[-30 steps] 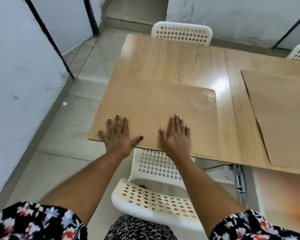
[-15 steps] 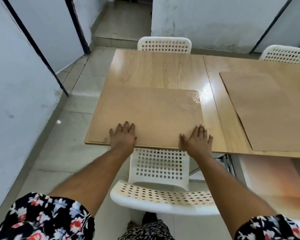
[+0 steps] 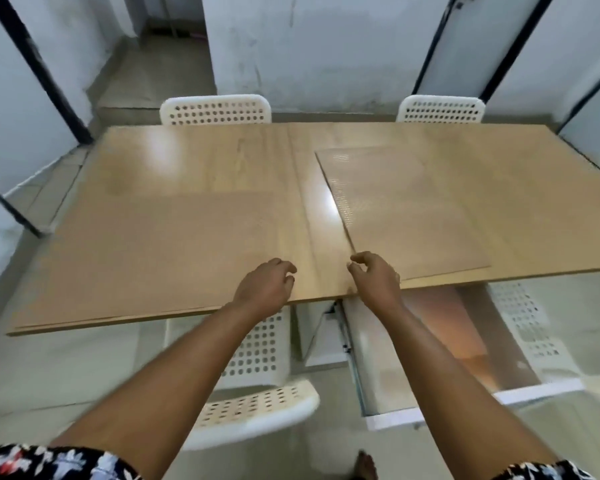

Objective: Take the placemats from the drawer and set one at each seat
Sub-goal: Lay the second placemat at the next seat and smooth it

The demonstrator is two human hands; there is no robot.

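Note:
A tan perforated placemat lies flat at the near left seat of the wooden table. A second tan placemat lies at the near right, slightly askew. My left hand hovers over the table's near edge just right of the left mat, fingers curled, holding nothing. My right hand hangs by the near left corner of the right mat, fingers loosely bent and apart, empty. An open white drawer juts out below the table edge on the right; something tan lies inside.
Two white perforated chairs stand at the far side. Another white chair sits below my arms, and a fourth is tucked under the near right. Walls with black frames close in on the left and right.
Both hands have lifted off the left placemat and shifted right toward the table's middle. The view has swung right and pulled back, showing the whole table and the open drawer.

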